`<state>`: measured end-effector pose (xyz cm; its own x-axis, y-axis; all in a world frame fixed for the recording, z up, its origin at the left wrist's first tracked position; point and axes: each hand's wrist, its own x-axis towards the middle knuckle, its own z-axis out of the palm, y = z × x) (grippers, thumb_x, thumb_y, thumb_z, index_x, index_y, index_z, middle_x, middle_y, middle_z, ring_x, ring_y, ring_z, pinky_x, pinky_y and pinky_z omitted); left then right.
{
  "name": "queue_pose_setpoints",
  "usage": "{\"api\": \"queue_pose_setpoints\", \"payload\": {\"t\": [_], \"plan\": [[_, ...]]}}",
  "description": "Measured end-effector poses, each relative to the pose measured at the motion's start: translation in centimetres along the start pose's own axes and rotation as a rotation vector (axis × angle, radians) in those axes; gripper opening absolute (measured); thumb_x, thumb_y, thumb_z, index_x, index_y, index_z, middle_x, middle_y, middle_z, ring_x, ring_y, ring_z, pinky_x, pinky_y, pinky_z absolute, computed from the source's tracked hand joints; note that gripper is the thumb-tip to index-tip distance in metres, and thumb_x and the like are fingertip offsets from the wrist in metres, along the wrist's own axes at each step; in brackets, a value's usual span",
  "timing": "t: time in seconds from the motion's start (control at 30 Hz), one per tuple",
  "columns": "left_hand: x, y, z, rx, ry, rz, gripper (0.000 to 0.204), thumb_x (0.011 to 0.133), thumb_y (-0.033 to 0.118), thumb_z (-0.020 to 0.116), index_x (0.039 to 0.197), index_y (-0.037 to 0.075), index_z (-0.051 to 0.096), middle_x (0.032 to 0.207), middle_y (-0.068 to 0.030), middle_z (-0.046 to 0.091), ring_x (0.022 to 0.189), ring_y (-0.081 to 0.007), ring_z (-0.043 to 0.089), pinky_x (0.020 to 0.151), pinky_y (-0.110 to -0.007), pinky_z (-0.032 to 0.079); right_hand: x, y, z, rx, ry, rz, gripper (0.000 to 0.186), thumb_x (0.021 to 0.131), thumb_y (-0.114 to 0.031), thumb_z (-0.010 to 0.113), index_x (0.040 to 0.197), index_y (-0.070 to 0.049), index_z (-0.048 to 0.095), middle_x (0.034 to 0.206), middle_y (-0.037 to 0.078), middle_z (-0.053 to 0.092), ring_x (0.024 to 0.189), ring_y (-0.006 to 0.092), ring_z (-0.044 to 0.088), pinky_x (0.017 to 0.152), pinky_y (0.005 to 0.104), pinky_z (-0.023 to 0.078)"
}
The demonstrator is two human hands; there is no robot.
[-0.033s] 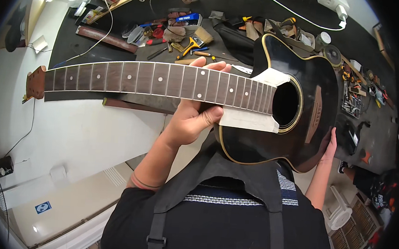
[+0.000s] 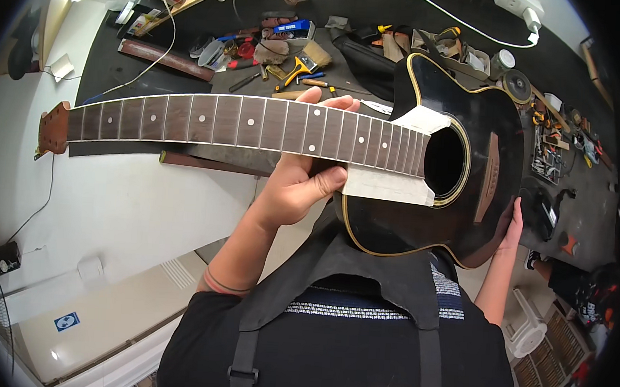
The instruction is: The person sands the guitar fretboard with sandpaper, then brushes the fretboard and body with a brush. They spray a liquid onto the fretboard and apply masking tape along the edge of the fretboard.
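Holding black guitar (image 2: 370, 144) across near edge of tabletop (image 2: 596, 218); closing left grip (image 2: 297, 193) round neck (image 2: 215, 120), thumb near; propping body (image 2: 407, 228) at right with right grip (image 2: 512, 226), closure unclear. Noting almost no shift since a moment ago, suggesting steady support.

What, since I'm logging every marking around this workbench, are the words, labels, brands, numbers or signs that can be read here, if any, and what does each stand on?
Blue box: pale lettering, wording not copied here.
Blue-and-white square sign: a pale symbol; any small text is unreadable.
Another person's dark shirt: blurred print, unreadable.
Guitar fretboard: no lettering visible.
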<state>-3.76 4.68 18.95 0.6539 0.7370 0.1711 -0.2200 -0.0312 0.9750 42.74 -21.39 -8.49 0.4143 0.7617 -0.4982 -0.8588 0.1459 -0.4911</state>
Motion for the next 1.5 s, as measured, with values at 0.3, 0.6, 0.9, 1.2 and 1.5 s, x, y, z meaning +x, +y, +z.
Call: {"api": "queue_pose_setpoints", "payload": {"t": [0.3, 0.6, 0.9, 1.2, 1.5], "plan": [[-0.2, 1.0, 0.4, -0.098, -0.034, -0.032, 0.124, 0.087, -0.002, 0.073, 0.182, 0.018, -0.003, 0.182, -0.0200, 0.029, 0.172, -0.0385, 0.025, 0.138, -0.058, 0.024, 1.0, 0.3, 1.7, 0.028, -0.061, 0.211, 0.045, 0.117, -0.031, 0.065, 0.146, 0.003, 0.067, 0.148, 0.010, 0.072, 0.139, 0.0197, 0.066, 0.125, 0.0342, 0.048], [0.0, 1.3, 1.1, -0.149, -0.053, -0.070, 0.126, 0.089, -0.007, 0.075, 0.182, 0.022, -0.004, 0.183, -0.0170, 0.027, 0.172, -0.0365, 0.025, 0.137, -0.058, 0.024, 1.3, -0.9, -0.2, -0.009, 0.073, 0.156, 0.038, 0.115, -0.026, 0.069, 0.138, 0.004, 0.071, 0.138, 0.008, 0.076, 0.132, 0.0150, 0.069, 0.118, 0.0299, 0.053], [0.2, 1.8, 1.3, -0.075, -0.097, -0.098, 0.125, 0.092, -0.009, 0.073, 0.181, 0.021, -0.010, 0.183, -0.0193, 0.025, 0.172, -0.0358, 0.025, 0.136, -0.057, 0.027, 5.7, -1.6, -8.0, 0.028, 0.178, 0.045, 0.036, 0.113, -0.017, 0.072, 0.138, 0.008, 0.069, 0.138, 0.007, 0.074, 0.132, 0.0112, 0.067, 0.120, 0.0225, 0.049], [0.8, 3.8, 1.2, 0.069, -0.139, -0.063, 0.097, 0.102, 0.007, 0.076, 0.178, 0.001, 0.017, 0.182, -0.0201, 0.028, 0.170, -0.0315, 0.029, 0.137, -0.048, 0.027, 7.6, -1.8, -10.9, 0.073, 0.092, -0.024, 0.033, 0.113, -0.014, 0.071, 0.137, 0.008, 0.070, 0.138, 0.010, 0.074, 0.129, 0.0125, 0.068, 0.119, 0.0233, 0.052], [0.8, 5.0, 1.3, 0.131, -0.011, -0.053, 0.077, 0.107, -0.004, 0.061, 0.175, -0.003, 0.024, 0.172, -0.0215, 0.047, 0.145, -0.0245, 0.062, 0.079, -0.025, 0.064, 8.6, -1.1, -10.5, 0.098, 0.073, 0.027, 0.026, 0.113, -0.008, 0.070, 0.128, 0.013, 0.070, 0.131, 0.012, 0.075, 0.125, 0.0140, 0.069, 0.120, 0.0239, 0.054]]}}
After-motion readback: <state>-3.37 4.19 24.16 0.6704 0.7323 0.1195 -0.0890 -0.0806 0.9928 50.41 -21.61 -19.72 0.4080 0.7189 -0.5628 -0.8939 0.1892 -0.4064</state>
